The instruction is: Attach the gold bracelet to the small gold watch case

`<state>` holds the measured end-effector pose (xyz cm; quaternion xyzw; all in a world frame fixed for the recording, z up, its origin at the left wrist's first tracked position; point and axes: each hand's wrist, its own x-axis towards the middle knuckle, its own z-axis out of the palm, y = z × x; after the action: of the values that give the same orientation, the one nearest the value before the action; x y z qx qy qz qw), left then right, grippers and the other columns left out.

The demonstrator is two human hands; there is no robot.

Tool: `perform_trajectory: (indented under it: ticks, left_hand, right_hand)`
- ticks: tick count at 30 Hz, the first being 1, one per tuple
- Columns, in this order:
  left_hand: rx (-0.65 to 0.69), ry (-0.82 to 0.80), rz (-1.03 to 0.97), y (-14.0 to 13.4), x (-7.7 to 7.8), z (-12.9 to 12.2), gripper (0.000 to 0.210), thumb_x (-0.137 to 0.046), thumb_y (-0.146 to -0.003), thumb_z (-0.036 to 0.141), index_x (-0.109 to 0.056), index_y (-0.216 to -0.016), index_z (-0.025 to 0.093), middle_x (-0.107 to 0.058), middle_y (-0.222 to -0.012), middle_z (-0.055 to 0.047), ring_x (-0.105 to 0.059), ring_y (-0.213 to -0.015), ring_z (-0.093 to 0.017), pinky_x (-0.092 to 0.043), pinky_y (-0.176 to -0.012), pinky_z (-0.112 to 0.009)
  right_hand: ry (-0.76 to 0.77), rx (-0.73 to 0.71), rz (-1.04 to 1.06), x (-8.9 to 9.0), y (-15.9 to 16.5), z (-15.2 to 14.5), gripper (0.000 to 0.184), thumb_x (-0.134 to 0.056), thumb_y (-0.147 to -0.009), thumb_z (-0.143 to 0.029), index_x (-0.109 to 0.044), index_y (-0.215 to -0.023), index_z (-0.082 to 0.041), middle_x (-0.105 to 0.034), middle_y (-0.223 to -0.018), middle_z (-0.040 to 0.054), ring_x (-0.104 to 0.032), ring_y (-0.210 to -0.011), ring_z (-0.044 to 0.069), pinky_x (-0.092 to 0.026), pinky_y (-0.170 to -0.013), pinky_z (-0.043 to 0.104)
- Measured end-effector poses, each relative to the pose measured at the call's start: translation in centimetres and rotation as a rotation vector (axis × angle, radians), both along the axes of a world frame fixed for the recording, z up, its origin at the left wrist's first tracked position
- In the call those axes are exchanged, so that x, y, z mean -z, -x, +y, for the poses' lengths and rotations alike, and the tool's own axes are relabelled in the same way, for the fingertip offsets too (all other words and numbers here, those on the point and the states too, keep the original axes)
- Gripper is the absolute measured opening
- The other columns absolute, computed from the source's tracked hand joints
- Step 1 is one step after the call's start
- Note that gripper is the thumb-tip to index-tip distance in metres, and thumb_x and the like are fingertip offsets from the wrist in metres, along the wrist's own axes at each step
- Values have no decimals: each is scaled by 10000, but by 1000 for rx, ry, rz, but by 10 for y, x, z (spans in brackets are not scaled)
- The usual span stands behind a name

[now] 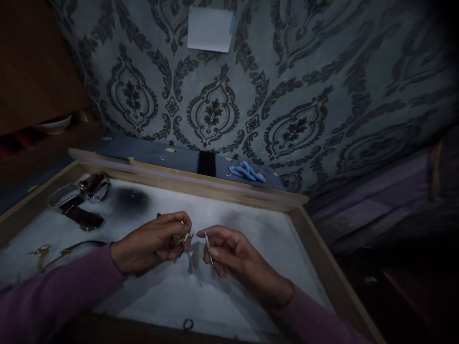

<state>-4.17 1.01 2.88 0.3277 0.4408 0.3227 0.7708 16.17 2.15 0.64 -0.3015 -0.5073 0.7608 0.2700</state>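
My left hand [158, 240] is closed on a small gold-coloured watch [180, 238], gripped between thumb and fingers; part of it is hidden. Facing it, my right hand [234, 253] pinches a thin metal pointed tool [209, 252], held nearly upright and apart from the watch. Both hands are over the white surface of a wood-framed tray [315, 248]. On the tray's left side lie watches with dark straps [84, 217], and a gold-coloured piece with a black strap [45, 253] rests nearer to me. A small black ring-shaped piece [188, 325] lies near the front edge.
Behind the tray runs a blue patterned cloth [150, 154] with a black flat object [207, 164] and a crumpled blue cloth [248, 171] on it. Patterned wallpaper [215, 105] rises beyond, with a white paper [210, 29] on it. A wooden cabinet [39, 71] stands at left.
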Motion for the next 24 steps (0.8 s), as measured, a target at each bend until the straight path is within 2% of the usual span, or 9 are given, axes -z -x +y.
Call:
perform_trajectory:
  ticks: [10, 15, 20, 24]
  left_hand:
    - [8, -5, -10, 0, 1, -1, 93, -560, -791, 219, -485, -751, 179, -555, -597, 20, -369, -426, -45, -158, -393, -161]
    - [9, 0, -34, 0, 2, -2, 81, -564, -792, 195, -489, -767, 177, -557, -599, 22, -351, -427, -41, -153, -395, -158]
    - [12, 14, -13, 0, 3, -3, 73, -547, -814, 171, -491, -768, 180, -554, -609, 27, -365, -435, -41, -184, -406, -154]
    - [20, 31, -7, 0, 2, -3, 60, -540, -827, 175, -502, -782, 183, -556, -624, 27, -378, -440, -43, -183, -402, -152]
  right_hand:
    - [-31, 11, 18, 4, 0, -1, 279, -714, -827, -314, -659, -1078, -207, -627, -720, -16, -475, -481, 49, -354, -457, 186]
    - [19, 44, 22, 3, 3, 0, 294, -723, -815, -325, -613, -1058, -204, -614, -710, -30, -459, -434, 37, -330, -407, 167]
    - [81, 125, 50, 1, 4, 0, 390, -743, -789, -320, -547, -1109, -214, -629, -727, -29, -460, -427, 39, -313, -379, 152]
    - [111, 163, 54, 2, 4, 0, 377, -760, -771, -304, -531, -1056, -214, -628, -716, -32, -486, -448, 49, -321, -387, 147]
